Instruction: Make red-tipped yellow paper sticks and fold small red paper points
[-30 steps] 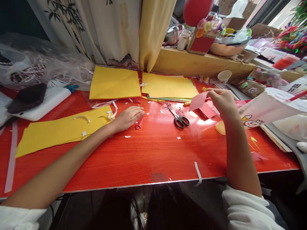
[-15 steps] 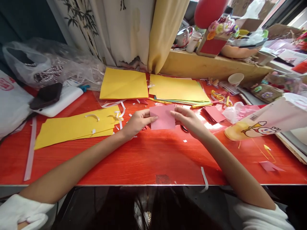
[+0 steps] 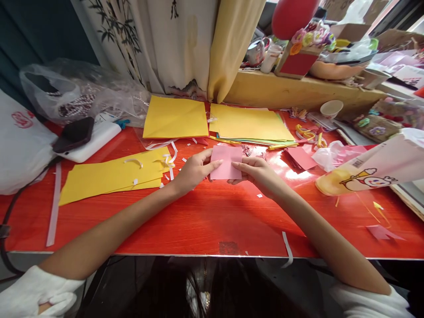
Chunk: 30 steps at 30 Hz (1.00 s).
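Note:
A small square of pink paper [image 3: 226,162] is held flat above the red table [image 3: 198,221], near the middle of the view. My left hand [image 3: 197,170] pinches its left edge, thumb on top and fingers underneath. At the right side, my right hand [image 3: 256,173] grips the paper low down, with the thumb on its face and fingers behind. The fingertips behind the sheet are partly hidden. Small white paper scraps [image 3: 259,195] lie on the table around the hands.
Yellow paper strips [image 3: 109,174] lie at left, and yellow sheets [image 3: 177,117] at the back. Red paper pieces [image 3: 300,158] and a tilted drink cup [image 3: 361,170] are at right. A phone [image 3: 74,134] rests on a white box [image 3: 92,143] at far left.
My right hand has shifted its hold slightly lower and further in on the pink paper. The whole scene sits a little further right in view.

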Tool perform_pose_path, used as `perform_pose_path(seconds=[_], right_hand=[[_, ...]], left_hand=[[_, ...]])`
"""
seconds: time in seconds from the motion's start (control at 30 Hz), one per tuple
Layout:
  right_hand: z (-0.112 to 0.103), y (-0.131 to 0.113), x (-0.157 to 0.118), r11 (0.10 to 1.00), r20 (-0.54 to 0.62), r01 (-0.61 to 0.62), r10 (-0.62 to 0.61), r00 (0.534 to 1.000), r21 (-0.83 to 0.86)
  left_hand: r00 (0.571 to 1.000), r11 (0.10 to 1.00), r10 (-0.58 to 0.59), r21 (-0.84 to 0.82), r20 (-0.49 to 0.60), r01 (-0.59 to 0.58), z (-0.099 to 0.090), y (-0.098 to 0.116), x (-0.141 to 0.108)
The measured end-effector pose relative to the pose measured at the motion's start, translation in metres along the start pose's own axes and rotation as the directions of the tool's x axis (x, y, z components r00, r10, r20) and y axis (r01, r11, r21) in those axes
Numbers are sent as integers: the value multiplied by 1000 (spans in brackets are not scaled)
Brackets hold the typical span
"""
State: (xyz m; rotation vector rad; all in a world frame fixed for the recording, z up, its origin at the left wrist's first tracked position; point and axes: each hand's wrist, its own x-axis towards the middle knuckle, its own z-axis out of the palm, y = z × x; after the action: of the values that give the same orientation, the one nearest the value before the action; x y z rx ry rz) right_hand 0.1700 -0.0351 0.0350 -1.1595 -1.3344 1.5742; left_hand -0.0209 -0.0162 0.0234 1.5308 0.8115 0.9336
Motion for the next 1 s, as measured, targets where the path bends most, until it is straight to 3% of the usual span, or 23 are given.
perform_pose_path(seconds=[0.17, 0.3, 0.57, 0.67, 0.83, 1.0], right_hand=[[-4, -2, 2, 997, -12, 15, -14, 1000, 72], [-1, -7, 2, 985, -72, 70, -60, 996, 157], [34, -14, -17, 926, -86, 260, -246, 966, 275], [43, -9, -19, 918, -73, 251, -240, 968, 308], [49, -1, -18, 870, -92, 220, -200, 975, 441], [51, 5, -20, 875, -57, 181, -174, 983, 448]], left_hand=[[998, 998, -29, -47, 47, 31, -1, 2, 1], [1000, 1000, 2, -16, 19, -2, -2, 3, -1], [983, 972, 179, 157, -28, -172, 10, 7, -14], [969, 950, 242, 211, -41, -228, 14, 4, -17], [965, 967, 246, 88, -89, -239, 15, 1, -18], [964, 952, 265, 160, -10, -260, 19, 3, -20]])
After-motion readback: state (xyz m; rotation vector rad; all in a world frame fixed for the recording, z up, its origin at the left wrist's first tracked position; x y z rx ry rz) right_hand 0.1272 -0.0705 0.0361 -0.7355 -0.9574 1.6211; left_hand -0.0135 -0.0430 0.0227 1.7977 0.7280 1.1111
